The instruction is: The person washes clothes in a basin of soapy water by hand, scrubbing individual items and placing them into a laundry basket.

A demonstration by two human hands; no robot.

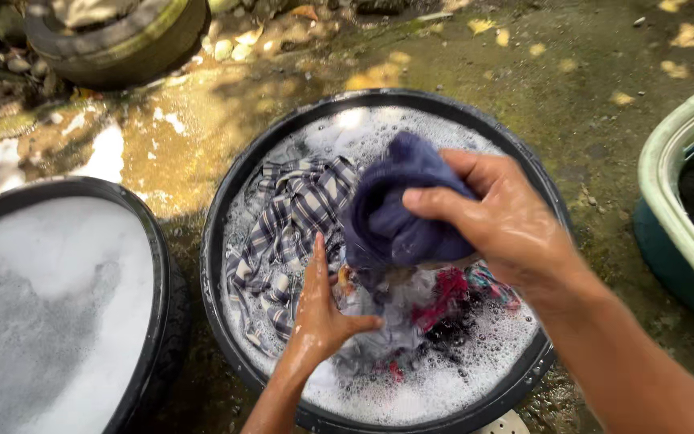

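Note:
A round black basin (217, 241) full of soapy water holds a checked shirt (283, 233), red and dark clothes (443, 301) and foam. My right hand (500, 217) grips a bunched dark blue cloth (395, 209) above the basin's middle. My left hand (319, 309) rests flat on the wet clothes just below that cloth, fingers stretched upward, its thumb pointing right.
A second black basin (154, 249) with foamy water stands at the left. A pale green laundry basket (672, 209) with dark clothes is at the right edge. An old tyre (122, 48) lies at the top left. Wet mossy ground with soap suds surrounds everything.

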